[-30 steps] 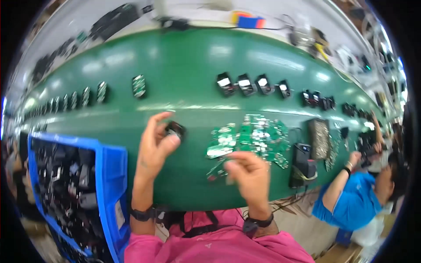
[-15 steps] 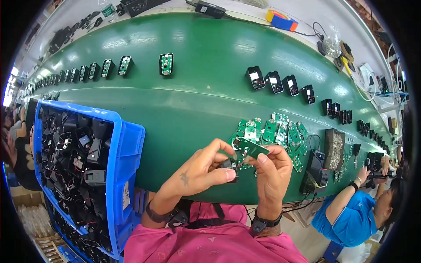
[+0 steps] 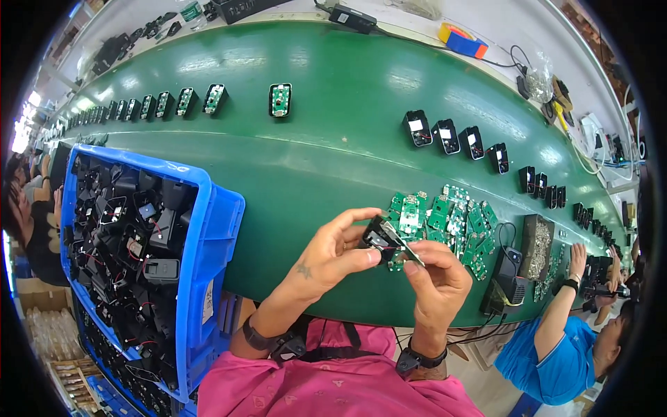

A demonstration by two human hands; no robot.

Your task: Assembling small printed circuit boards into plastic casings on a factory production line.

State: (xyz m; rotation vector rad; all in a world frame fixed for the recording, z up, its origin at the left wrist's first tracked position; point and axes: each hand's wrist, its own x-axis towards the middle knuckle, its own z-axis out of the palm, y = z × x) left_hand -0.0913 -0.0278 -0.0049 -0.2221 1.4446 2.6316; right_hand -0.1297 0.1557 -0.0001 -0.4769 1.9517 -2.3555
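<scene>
Noted box-shaped black plastic housing (image 3: 372, 233) right of blue bin (image 3: 193, 278), with thin circuit board (image 3: 403, 243) tilted at its mouth. Saw green boards (image 3: 455, 221) heaped farther right of bin. Traced glossy green tabletop (image 3: 278, 191) across gap between bin's rim and left hand (image 3: 335, 251). Recorded left hand curled, gripping housing; right hand (image 3: 438, 274) pinching circuit board.

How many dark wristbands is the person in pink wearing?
2: the left wristband behind the left hand, which holds a black case, and the right wristband behind the right hand. Neither is hidden.
</scene>
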